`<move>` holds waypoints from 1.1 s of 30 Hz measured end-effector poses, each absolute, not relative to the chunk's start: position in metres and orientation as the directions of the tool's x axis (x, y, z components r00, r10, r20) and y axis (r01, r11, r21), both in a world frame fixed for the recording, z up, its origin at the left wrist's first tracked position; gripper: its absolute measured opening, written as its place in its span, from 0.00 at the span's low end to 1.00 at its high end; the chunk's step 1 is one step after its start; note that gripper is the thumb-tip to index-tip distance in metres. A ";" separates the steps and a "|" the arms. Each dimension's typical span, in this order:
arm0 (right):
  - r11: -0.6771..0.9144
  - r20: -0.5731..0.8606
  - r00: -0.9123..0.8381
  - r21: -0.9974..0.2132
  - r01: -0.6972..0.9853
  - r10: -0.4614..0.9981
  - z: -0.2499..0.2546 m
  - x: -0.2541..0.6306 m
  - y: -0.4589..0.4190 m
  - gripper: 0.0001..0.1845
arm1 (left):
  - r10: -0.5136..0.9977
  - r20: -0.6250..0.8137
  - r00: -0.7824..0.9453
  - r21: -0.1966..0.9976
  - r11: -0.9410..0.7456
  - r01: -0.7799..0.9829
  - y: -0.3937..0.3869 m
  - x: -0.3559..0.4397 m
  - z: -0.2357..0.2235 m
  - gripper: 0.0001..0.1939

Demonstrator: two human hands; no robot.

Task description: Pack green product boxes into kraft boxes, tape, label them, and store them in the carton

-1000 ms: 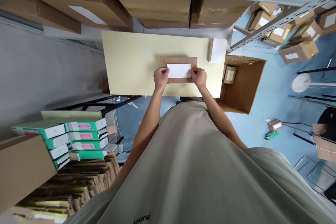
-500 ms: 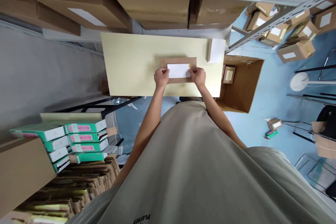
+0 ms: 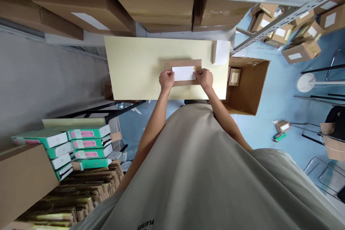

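Observation:
A flat brown cardboard parcel (image 3: 183, 63) lies on the pale yellow table (image 3: 134, 68), a white label (image 3: 183, 73) on its top face. My left hand (image 3: 166, 79) pinches the label's left end against the parcel. At the label's right end my right hand (image 3: 205, 78) does the same. Both hands have their fingers curled and pressed on the label's edges. A small yellow mark shows at the label's upper right corner.
A white stack of labels (image 3: 221, 51) sits at the table's far right corner. An open carton (image 3: 250, 90) holding a small box stands on the blue floor right of the table. Large cartons (image 3: 153, 5) fill the shelf behind. Green-and-pink boxes (image 3: 86, 145) are stacked at left.

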State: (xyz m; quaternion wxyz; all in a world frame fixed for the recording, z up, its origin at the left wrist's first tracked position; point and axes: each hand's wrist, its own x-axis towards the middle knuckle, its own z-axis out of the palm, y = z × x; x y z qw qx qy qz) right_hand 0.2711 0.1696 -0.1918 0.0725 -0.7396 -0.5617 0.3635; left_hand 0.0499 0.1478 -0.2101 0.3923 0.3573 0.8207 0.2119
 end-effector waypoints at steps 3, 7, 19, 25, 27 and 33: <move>-0.112 -0.309 -0.067 -0.529 0.841 0.949 -0.180 0.269 0.155 0.23 | 0.763 -0.489 -0.424 0.640 0.644 0.420 0.147 0.050 -0.210 0.07; 0.221 -0.229 -0.374 -0.501 0.837 0.899 -0.173 0.263 0.133 0.44 | 0.756 -0.489 -0.434 0.638 0.650 0.413 0.147 0.051 -0.210 0.06; 0.345 -0.304 -0.526 -0.486 0.803 0.794 -0.189 0.222 0.123 0.64 | 0.763 -0.490 -0.422 0.630 0.644 0.433 0.146 0.056 -0.205 0.08; 0.394 -0.304 -0.587 -0.508 0.766 0.750 -0.194 0.191 0.127 0.62 | 0.782 -0.443 -0.439 0.651 0.617 0.441 0.143 0.060 -0.200 0.09; 0.406 -0.306 -0.592 -0.495 0.768 0.746 -0.195 0.191 0.128 0.61 | 0.786 -0.428 -0.446 0.651 0.611 0.451 0.142 0.062 -0.198 0.09; 0.426 -0.298 -0.614 -0.504 0.751 0.731 -0.206 0.195 0.127 0.59 | 0.802 -0.408 -0.437 0.630 0.594 0.500 0.138 0.065 -0.197 0.09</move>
